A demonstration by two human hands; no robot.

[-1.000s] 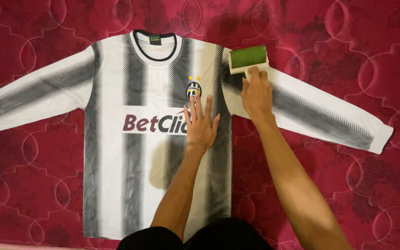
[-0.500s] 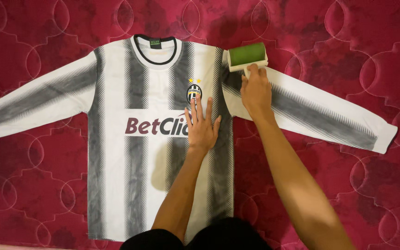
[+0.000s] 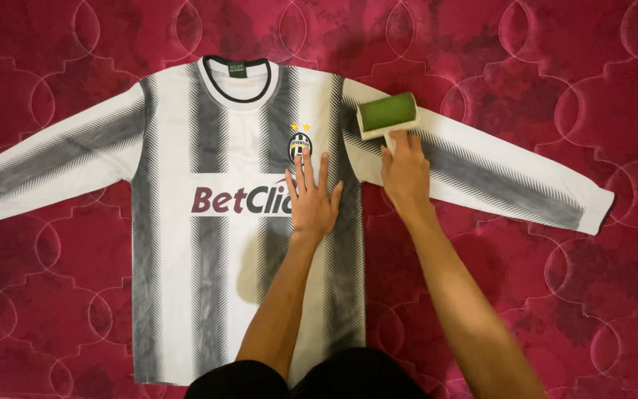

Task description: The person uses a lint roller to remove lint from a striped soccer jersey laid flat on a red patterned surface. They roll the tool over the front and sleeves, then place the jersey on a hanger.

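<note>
From the head camera I look straight down at a long-sleeved shirt with black and white stripes. It lies flat, front side up, on a dark red quilted mattress. Both sleeves are stretched out to the sides. The black collar is at the far end from me.

My left hand lies flat on the chest of the shirt. Its fingers are spread a little and hold nothing. The palm presses on the cloth, just under the small round badge. The hand covers the end of the dark red printed letters on the white band.

My right hand is on the right sleeve, near the shoulder. Its fingers are wrapped around the pale handle of a lint roller. The handle is mostly hidden under the hand. The green roll touches the shirt where the sleeve meets the body, just past my fingertips. It sits a little tilted, with its right end farther from me.

The two hands are near each other but do not touch. My dark clothes show at the near edge.
</note>
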